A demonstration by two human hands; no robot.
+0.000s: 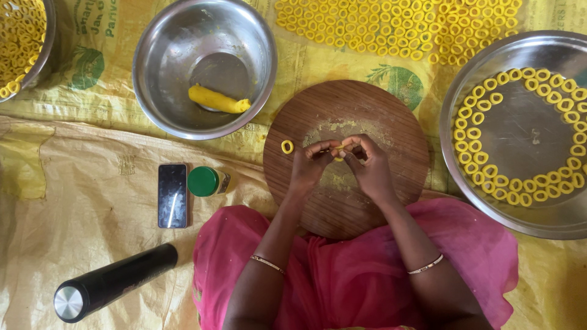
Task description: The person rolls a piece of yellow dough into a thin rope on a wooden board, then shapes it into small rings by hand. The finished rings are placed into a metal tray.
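Far left: steel bowl of yellow dough rings (21, 46), cut by frame edge. Below it, black cylindrical flask (113, 283) lying on yellow sheet (73, 183), long axis running lower left to upper right. Beside it a dark phone (172, 195), flat, and a green-capped jar (206, 181) just right of the phone. Above these, empty-looking steel bowl (205, 64) holding one yellow dough log (219, 99), well apart from both hands.

Centre: round wooden board (346, 156). One finished ring (287, 146) lying flat, just left of left hand (310, 166); nearer that hand than the other. Left hand fingertips pressed together, pinching short dough strip (337, 148) at its left end. Right hand (369, 165) pinching the right end, fingertips meeting the left's. Strip lying between the hands, long axis roughly left-right, mostly hidden by fingers.

Right: steel tray (526, 131) with rings laid around its rim area, near right hand but not touching. More rings (397, 27) spread on sheet above the board.
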